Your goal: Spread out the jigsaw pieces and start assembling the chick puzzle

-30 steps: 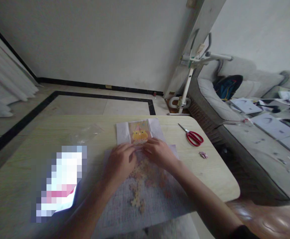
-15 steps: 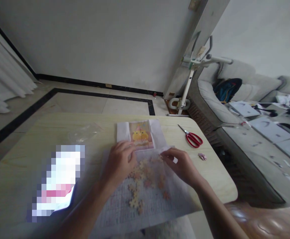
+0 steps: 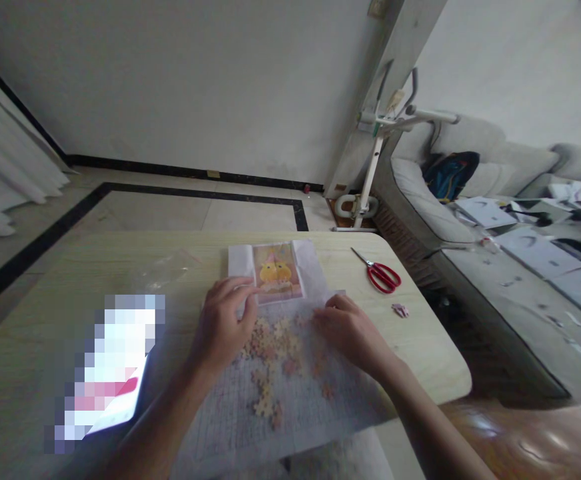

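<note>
Head view: so a bunch of small beige and pink knobbly pieces is scattered on a thin white printed sheet. From that pile, a white-bordered yellow cartoon picture is laid at 12 o'clock. At 10, the left hand is held loosely spread by the picture's lower edge. At 2, the right hand's fingers are curled; can't tell if anything's pinched. Red-handled metal scissors are parked farther out at 2.

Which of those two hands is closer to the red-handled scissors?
The right hand, curled beside the puzzle pieces. The left hand is farther from the scissors, at the lower left corner of the cartoon picture.
</note>
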Action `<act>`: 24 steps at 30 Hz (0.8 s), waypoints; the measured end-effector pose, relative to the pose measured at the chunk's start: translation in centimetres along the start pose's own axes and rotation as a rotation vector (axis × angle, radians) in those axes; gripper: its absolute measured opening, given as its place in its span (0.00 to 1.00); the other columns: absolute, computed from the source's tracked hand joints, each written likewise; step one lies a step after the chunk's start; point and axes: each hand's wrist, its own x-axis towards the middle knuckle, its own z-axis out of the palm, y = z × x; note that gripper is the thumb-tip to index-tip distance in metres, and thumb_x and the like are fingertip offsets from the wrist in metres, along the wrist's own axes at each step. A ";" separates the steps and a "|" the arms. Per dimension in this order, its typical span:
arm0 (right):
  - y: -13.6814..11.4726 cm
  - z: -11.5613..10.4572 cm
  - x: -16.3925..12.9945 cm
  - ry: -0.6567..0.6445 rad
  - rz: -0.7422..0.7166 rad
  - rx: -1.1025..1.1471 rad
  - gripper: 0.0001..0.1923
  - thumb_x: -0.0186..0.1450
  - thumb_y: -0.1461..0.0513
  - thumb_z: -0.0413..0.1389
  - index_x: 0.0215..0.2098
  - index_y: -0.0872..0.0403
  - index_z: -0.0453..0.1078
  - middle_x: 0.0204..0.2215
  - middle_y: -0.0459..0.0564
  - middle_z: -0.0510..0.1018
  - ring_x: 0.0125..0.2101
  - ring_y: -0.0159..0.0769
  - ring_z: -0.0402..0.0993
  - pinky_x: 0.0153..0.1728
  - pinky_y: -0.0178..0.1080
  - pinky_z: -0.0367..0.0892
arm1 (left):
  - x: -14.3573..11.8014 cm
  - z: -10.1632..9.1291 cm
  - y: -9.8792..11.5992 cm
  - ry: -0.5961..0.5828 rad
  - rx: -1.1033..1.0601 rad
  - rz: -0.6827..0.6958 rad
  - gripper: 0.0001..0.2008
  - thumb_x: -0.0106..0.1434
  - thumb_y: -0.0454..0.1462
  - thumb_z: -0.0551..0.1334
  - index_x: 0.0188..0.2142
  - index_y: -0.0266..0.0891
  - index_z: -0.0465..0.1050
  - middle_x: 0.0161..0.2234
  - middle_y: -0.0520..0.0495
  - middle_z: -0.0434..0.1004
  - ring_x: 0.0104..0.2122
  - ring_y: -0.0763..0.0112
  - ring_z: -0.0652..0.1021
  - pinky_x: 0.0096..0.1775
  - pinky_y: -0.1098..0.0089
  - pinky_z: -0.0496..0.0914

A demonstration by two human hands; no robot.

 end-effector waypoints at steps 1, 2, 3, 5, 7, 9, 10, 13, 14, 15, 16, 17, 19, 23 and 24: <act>0.1 0.1 0.0 -0.003 0.002 0.004 0.07 0.66 0.65 0.55 0.33 0.54 0.75 0.32 0.50 0.71 0.33 0.35 0.69 0.35 0.36 0.67 | 0.1 -0.1 0.0 0.011 0.000 -0.001 0.09 0.63 0.31 0.57 0.37 0.35 0.76 0.41 0.42 0.77 0.44 0.61 0.74 0.49 0.59 0.68; 0.2 0.2 0.0 -0.002 0.000 0.005 0.07 0.66 0.65 0.55 0.33 0.54 0.75 0.32 0.50 0.71 0.33 0.35 0.69 0.34 0.36 0.66 | 0.1 -0.2 -0.1 0.014 -0.001 -0.001 0.08 0.63 0.31 0.57 0.37 0.35 0.76 0.41 0.42 0.77 0.44 0.61 0.74 0.49 0.59 0.68; 0.3 0.3 0.0 0.002 -0.007 0.004 0.07 0.66 0.66 0.54 0.34 0.54 0.75 0.32 0.50 0.71 0.32 0.35 0.69 0.34 0.36 0.66 | 0.2 -0.2 -0.1 0.014 -0.004 0.002 0.08 0.63 0.31 0.57 0.36 0.35 0.76 0.41 0.42 0.77 0.44 0.61 0.74 0.49 0.59 0.68; 0.5 0.4 -0.1 0.018 -0.027 -0.002 0.08 0.67 0.66 0.54 0.37 0.53 0.76 0.32 0.50 0.72 0.33 0.35 0.69 0.35 0.36 0.65 | 0.2 -0.3 0.0 0.010 -0.010 0.006 0.08 0.63 0.31 0.57 0.37 0.35 0.76 0.40 0.42 0.77 0.44 0.61 0.74 0.49 0.59 0.68; 0.6 0.7 -0.1 0.051 -0.033 0.014 0.09 0.67 0.66 0.53 0.38 0.53 0.76 0.32 0.50 0.73 0.34 0.36 0.69 0.36 0.37 0.66 | 0.1 -0.2 0.0 0.003 -0.015 0.006 0.08 0.63 0.31 0.57 0.37 0.35 0.76 0.41 0.42 0.76 0.44 0.61 0.74 0.49 0.59 0.68; 0.6 1.1 -0.1 0.091 -0.012 0.062 0.08 0.67 0.65 0.54 0.38 0.53 0.76 0.33 0.50 0.73 0.34 0.36 0.70 0.37 0.37 0.66 | 0.1 -0.2 0.1 0.004 -0.022 0.008 0.08 0.63 0.31 0.57 0.37 0.36 0.75 0.40 0.43 0.77 0.44 0.62 0.74 0.49 0.59 0.68; 0.7 1.2 0.0 0.103 0.002 0.082 0.08 0.67 0.65 0.54 0.38 0.53 0.76 0.32 0.50 0.73 0.34 0.36 0.70 0.37 0.37 0.66 | 0.1 -0.1 0.1 0.004 -0.025 0.009 0.08 0.63 0.31 0.57 0.37 0.36 0.75 0.41 0.43 0.76 0.44 0.62 0.74 0.49 0.59 0.68; 0.8 1.4 0.1 0.115 0.045 0.083 0.08 0.66 0.64 0.55 0.37 0.52 0.77 0.30 0.50 0.73 0.33 0.36 0.70 0.35 0.37 0.67 | 0.1 -0.1 0.2 -0.004 -0.029 0.014 0.08 0.63 0.31 0.57 0.37 0.36 0.75 0.41 0.43 0.76 0.44 0.63 0.74 0.49 0.60 0.68; 0.9 1.3 0.0 0.129 0.057 0.070 0.08 0.66 0.63 0.55 0.38 0.51 0.77 0.30 0.50 0.73 0.33 0.37 0.70 0.35 0.38 0.67 | 0.1 -0.1 0.3 -0.009 -0.029 0.013 0.08 0.63 0.31 0.57 0.37 0.36 0.75 0.41 0.43 0.76 0.44 0.63 0.74 0.49 0.60 0.68; 0.9 1.1 -0.2 0.151 0.068 0.063 0.09 0.66 0.64 0.55 0.39 0.51 0.77 0.30 0.50 0.73 0.33 0.37 0.71 0.36 0.38 0.67 | 0.1 -0.1 0.3 -0.011 -0.031 0.012 0.08 0.63 0.31 0.57 0.37 0.35 0.75 0.41 0.43 0.76 0.44 0.63 0.74 0.49 0.61 0.68; 0.8 0.9 -0.5 0.175 0.080 0.065 0.09 0.66 0.64 0.55 0.41 0.52 0.77 0.31 0.50 0.73 0.34 0.37 0.71 0.36 0.38 0.67 | 0.2 -0.2 0.4 -0.013 -0.034 0.010 0.08 0.63 0.30 0.56 0.37 0.35 0.75 0.41 0.43 0.76 0.45 0.63 0.74 0.49 0.61 0.68; 0.7 0.6 -0.8 0.191 0.090 0.073 0.09 0.66 0.64 0.55 0.42 0.52 0.76 0.32 0.50 0.73 0.34 0.37 0.71 0.36 0.38 0.67 | 0.2 -0.2 0.4 -0.013 -0.037 0.008 0.08 0.63 0.30 0.56 0.37 0.35 0.75 0.41 0.43 0.76 0.45 0.63 0.74 0.49 0.60 0.68; 0.3 0.1 -1.6 0.162 0.100 0.081 0.10 0.65 0.64 0.55 0.43 0.51 0.75 0.33 0.49 0.73 0.34 0.37 0.71 0.36 0.38 0.67 | 0.2 -0.3 0.4 -0.015 -0.042 0.003 0.08 0.63 0.30 0.56 0.37 0.36 0.75 0.41 0.43 0.76 0.45 0.63 0.74 0.49 0.60 0.68; -1.0 -0.1 -2.7 -0.031 0.095 0.044 0.06 0.65 0.65 0.56 0.35 0.51 0.75 0.30 0.48 0.71 0.31 0.35 0.69 0.31 0.36 0.65 | 0.1 -0.2 0.4 -0.013 -0.041 0.009 0.08 0.63 0.31 0.56 0.38 0.37 0.75 0.41 0.44 0.76 0.45 0.63 0.74 0.49 0.60 0.68; -1.3 0.0 -2.8 -0.051 0.098 0.042 0.06 0.65 0.65 0.56 0.32 0.51 0.74 0.29 0.47 0.70 0.30 0.34 0.69 0.30 0.35 0.64 | 0.1 -0.2 0.4 -0.011 -0.041 0.011 0.08 0.63 0.31 0.56 0.37 0.37 0.75 0.41 0.44 0.76 0.45 0.63 0.74 0.49 0.60 0.68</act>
